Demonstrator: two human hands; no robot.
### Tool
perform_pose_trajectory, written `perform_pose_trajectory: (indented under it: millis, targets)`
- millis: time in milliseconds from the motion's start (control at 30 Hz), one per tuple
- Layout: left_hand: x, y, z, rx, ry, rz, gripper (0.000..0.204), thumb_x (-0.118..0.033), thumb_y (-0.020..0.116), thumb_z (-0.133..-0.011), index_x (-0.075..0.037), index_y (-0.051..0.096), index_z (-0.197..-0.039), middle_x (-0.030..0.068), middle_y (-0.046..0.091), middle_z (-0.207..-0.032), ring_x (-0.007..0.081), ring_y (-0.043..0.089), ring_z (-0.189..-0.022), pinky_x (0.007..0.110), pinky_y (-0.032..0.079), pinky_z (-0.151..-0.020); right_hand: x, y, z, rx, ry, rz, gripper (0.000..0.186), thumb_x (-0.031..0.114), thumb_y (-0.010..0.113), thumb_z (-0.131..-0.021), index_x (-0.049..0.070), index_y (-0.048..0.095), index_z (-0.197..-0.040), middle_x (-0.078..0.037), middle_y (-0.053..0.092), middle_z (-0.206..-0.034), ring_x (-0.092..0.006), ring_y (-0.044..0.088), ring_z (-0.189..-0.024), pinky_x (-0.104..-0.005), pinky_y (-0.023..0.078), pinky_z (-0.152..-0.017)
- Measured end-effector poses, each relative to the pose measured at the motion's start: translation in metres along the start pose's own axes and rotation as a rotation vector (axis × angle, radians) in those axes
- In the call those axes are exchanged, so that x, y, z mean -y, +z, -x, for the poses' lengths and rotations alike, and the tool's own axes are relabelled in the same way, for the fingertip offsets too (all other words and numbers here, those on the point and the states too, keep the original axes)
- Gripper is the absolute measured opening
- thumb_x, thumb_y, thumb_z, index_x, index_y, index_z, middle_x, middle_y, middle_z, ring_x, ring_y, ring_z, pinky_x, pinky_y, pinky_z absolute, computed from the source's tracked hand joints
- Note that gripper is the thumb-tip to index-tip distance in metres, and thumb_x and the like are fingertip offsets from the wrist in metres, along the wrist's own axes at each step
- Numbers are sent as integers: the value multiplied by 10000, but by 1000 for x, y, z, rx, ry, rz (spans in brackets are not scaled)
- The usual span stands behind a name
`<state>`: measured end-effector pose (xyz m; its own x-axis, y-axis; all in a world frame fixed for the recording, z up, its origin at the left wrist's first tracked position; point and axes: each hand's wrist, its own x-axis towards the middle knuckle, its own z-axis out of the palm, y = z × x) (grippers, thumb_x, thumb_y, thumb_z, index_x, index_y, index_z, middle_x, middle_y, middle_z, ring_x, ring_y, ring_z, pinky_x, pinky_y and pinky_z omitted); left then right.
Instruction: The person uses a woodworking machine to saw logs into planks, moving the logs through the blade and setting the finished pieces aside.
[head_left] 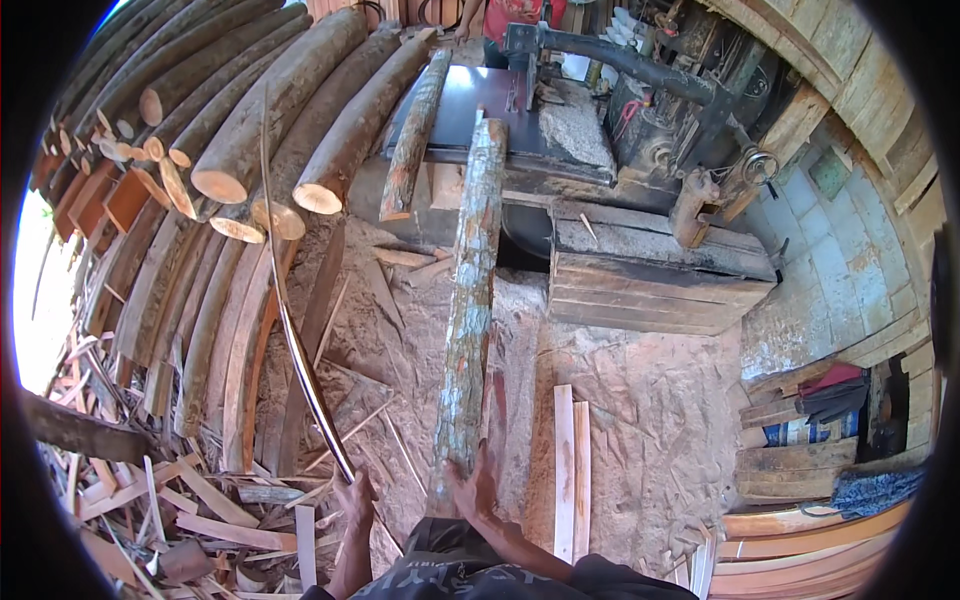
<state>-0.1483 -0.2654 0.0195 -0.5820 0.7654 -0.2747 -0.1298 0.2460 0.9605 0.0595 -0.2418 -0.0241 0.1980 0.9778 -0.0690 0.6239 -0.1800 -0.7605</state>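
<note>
My left hand (357,500) grips the lower end of a long, thin strip of wood (300,355), dark along one edge, which rises leftward past the log pile. My right hand (472,487) is wrapped round the near end of a long pole (468,300) with mottled grey-green bark. The far end of this pole reaches the dark metal saw table (466,90), just short of the machine's blade area. Another bark-covered piece (412,135) lies at the table's left side, apart from both hands.
A co-worker (500,25) stands behind the table. Logs (268,115) and sawn lengths are stacked left, above offcuts (230,535). The saw machine (680,95) and a wooden box (650,280) are right. Planks (565,470) lie on the sawdust-covered floor. Cloths (830,400) rest at right.
</note>
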Motion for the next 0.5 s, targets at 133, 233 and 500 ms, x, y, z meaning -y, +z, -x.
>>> perform_pose_trajectory:
  millis: [133, 233, 500]
  targets:
    - [-7, 0, -15, -105, 19, 47, 144, -127, 595, -824, -64, 475, -874, -22, 415, -525, 70, 380, -355, 227, 325, -314, 15, -27, -38, 67, 109, -263, 810, 441, 675, -805, -4, 329, -1388, -280, 565, -1169, -373, 609, -1013, -396, 488, -839]
    - [-16, 8, -46, -130, 40, 43, 117, -100, 571, -843, -75, 465, -884, -26, 410, -557, 61, 376, -365, 212, 322, -317, 42, -31, -118, 81, 173, -373, 772, 444, 689, -793, 83, 368, -1396, -225, 544, -1248, -334, 573, -1097, -375, 463, -908]
    - [-28, 28, -138, -294, 109, 48, 181, -129, 574, -856, -54, 488, -996, -20, 423, -594, 56, 372, -367, 205, 324, -302, 92, 9, -473, 115, 185, 127, 808, 477, 626, -808, 63, 273, -1406, -289, 547, -1180, -427, 558, -1067, -486, 452, -858]
